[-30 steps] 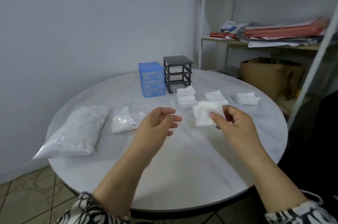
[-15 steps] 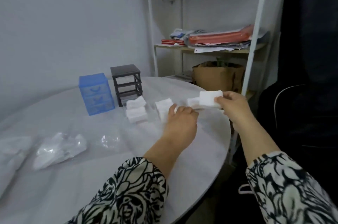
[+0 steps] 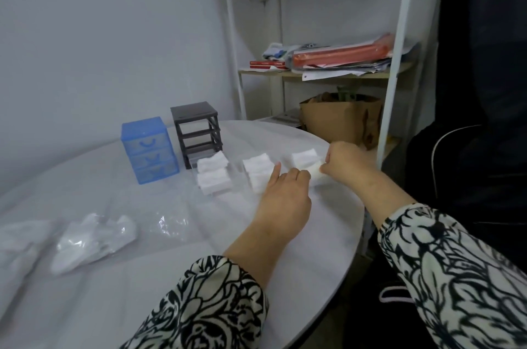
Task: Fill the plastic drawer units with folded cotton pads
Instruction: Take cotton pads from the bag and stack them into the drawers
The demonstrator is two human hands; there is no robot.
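both hands [image 3: 343, 162] pinch pad [image 3: 313, 171] — fingers curled

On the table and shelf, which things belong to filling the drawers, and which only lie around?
For the job:
- blue drawer unit
- black drawer frame
- stacks of folded pads
- pad held between left hand and right hand
- bags of cotton

Just lying about:
- papers and orange folder on the shelf
- brown paper bag
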